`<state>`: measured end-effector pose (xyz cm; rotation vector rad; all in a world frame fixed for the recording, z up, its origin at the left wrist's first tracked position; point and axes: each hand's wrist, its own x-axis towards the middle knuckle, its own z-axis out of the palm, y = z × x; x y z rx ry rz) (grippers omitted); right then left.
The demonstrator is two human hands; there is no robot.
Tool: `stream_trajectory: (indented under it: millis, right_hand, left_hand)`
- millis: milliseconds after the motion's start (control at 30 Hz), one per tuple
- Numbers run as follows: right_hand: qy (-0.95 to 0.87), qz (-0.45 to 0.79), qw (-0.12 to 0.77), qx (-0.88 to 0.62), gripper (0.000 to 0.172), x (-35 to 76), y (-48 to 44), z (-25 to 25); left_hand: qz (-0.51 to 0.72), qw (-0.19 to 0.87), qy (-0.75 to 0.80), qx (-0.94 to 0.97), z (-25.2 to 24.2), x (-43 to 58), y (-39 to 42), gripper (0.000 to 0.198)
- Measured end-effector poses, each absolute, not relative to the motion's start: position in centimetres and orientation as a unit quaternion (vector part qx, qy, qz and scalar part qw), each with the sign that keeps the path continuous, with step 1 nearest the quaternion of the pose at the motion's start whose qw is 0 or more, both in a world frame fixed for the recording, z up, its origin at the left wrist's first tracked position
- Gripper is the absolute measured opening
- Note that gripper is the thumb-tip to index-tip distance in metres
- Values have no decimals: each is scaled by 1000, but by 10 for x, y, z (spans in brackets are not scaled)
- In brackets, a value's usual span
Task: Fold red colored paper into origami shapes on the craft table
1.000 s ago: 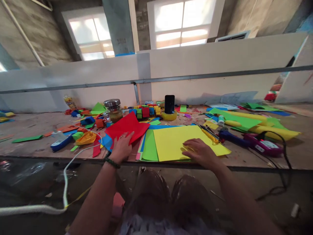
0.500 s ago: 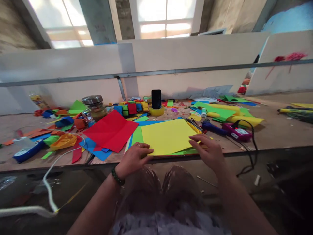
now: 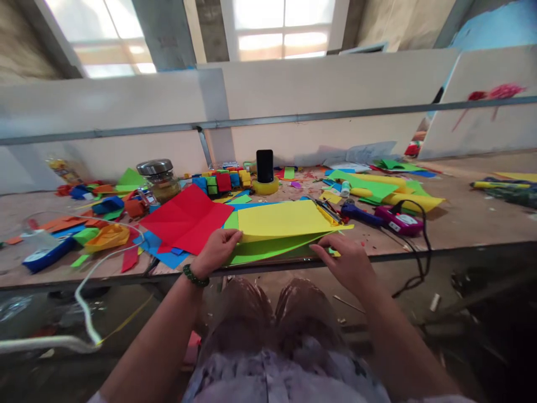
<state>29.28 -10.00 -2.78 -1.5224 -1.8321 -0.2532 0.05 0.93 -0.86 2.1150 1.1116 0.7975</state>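
A yellow paper sheet (image 3: 281, 218) lies over a green paper sheet (image 3: 268, 249) at the table's near edge. Its near side is lifted, leaving a gap above the green. My left hand (image 3: 216, 251) is closed in a pinch on the yellow sheet's left near corner; a dark beaded bracelet circles the wrist. Under the yellow sheet's right corner, my right hand (image 3: 346, 260) has its fingers stretched and apart, the tips at the green sheet's edge. To the left is a creased red paper sheet (image 3: 188, 218), with blue paper (image 3: 161, 252) beneath it.
Pens (image 3: 323, 210) and a blue-handled tool (image 3: 364, 215) lie right of the sheets, near a purple device (image 3: 398, 222) with a hanging black cable. Behind are a phone (image 3: 264, 165), a glass jar (image 3: 161, 182) and folded colored blocks (image 3: 222, 182). A white cord (image 3: 86, 319) hangs left.
The yellow sheet's near edge has risen, exposing more green below. My left hand has shifted left and up to its corner; my right hand has moved slightly down and left.
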Motion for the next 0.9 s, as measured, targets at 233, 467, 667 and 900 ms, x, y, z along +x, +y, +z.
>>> stream_trajectory:
  millis: [233, 467, 667, 900]
  right_hand:
    - [-763, -75, 212, -607, 30, 286, -97, -30]
    - [-726, -122, 123, -666, 42, 281, -79, -16]
    - [-724, -129, 60, -675, 37, 282, -73, -12]
    - [-762, -189, 234, -573, 21, 299, -74, -29]
  left_hand:
    - [323, 288, 436, 789, -21, -4, 13, 45]
    - [289, 318, 385, 817, -9, -22, 0, 48]
    - [360, 397, 402, 743, -19, -28, 12, 37]
    - [435, 421, 415, 679, -20, -15, 29, 36]
